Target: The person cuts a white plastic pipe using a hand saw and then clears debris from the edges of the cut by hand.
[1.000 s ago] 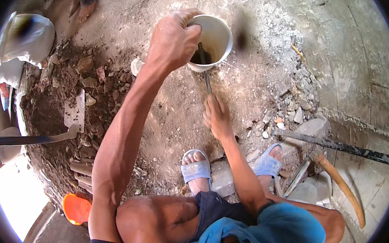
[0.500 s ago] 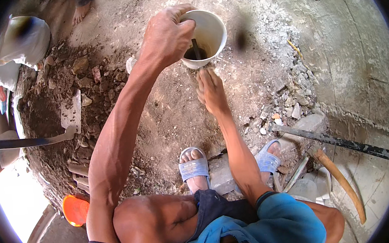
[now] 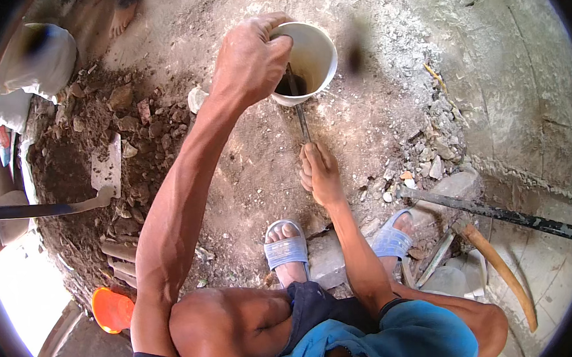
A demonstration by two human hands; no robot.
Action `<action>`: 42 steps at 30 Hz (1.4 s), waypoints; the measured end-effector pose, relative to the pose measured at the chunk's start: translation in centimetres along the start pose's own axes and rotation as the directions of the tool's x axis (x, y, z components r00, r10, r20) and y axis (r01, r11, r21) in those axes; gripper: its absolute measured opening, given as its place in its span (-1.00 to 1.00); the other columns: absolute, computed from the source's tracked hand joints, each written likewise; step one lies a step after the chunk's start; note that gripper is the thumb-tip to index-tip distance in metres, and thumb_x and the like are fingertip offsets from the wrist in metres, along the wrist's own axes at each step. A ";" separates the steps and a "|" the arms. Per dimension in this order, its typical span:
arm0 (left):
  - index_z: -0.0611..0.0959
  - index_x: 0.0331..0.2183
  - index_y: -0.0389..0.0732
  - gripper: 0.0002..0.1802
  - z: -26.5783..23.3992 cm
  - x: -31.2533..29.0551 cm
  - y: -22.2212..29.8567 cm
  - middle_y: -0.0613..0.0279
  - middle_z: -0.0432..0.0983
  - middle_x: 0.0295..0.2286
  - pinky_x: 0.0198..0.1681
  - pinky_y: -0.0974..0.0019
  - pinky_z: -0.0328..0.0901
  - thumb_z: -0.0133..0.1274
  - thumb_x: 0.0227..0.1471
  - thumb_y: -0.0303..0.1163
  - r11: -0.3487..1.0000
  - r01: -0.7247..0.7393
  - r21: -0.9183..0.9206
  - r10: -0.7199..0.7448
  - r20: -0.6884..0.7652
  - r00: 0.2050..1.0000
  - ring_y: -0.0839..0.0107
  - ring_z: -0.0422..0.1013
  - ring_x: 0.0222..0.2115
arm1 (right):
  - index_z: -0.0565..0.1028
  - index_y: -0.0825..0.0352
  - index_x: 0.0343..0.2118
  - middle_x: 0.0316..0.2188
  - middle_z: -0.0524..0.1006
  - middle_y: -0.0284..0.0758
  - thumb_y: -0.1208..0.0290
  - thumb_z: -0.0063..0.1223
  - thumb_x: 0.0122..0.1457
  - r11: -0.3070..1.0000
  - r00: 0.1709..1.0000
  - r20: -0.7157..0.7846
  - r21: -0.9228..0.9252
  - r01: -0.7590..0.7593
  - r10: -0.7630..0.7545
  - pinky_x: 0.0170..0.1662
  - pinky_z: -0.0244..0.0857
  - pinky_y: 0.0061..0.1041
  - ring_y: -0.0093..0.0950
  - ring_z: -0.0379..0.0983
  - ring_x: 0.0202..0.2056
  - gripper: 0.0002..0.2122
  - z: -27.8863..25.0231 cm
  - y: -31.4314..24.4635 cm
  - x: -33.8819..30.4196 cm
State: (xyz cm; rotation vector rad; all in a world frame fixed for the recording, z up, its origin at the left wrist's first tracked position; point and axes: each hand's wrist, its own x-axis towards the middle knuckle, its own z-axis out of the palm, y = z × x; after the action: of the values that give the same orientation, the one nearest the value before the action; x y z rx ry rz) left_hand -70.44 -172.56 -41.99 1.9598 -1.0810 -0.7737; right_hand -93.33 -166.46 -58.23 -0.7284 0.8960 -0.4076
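Observation:
My left hand (image 3: 254, 61) is closed round the left rim of a white bucket-like container (image 3: 324, 76), tilted with its mouth toward me. A dark patch shows low inside it. Part of a thin dark metal rod (image 3: 302, 122) is visible within that patch, and more of it comes out below the container's near wall. I cannot tell how the rod passes the wall. Closer to me, my right hand (image 3: 320, 169) grips the rod's lower end with curled fingers.
Soil and broken stones (image 3: 143, 129) lie to the left with a shovel (image 3: 103, 171). An orange cup (image 3: 111, 310) sits at lower left, white sacks (image 3: 36, 63) farther up. At right are a painted metal bar (image 3: 501, 214) and a curved wooden handle (image 3: 503, 273). Another person's foot (image 3: 121, 21) is at far left.
My right hand has drawn back toward me and slightly right, so a length of rod now shows below the container. My left hand and the container have shifted only slightly.

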 end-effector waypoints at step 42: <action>0.65 0.06 -0.24 -0.53 0.3 -0.1 -0.3 0.04 0.68 -0.20 -0.06 0.17 0.47 -0.01 0.14 -0.32 0.995 0.078 -0.068 -0.076 0.023 0.997 0.27 0.59 -0.23 | 0.34 0.18 -0.32 -0.66 0.18 -0.63 0.05 -0.12 0.45 1.000 0.999 0.041 -0.012 0.012 -0.011 -0.77 -0.11 -0.72 -0.81 -0.02 -0.77 -0.69 1.4 -1.7 1.9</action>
State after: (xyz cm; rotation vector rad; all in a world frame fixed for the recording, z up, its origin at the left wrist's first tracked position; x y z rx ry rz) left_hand -70.58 -172.46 -42.42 1.9486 -0.9826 -0.8636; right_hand -91.09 -168.22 -57.47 -0.7508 0.8570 -0.3968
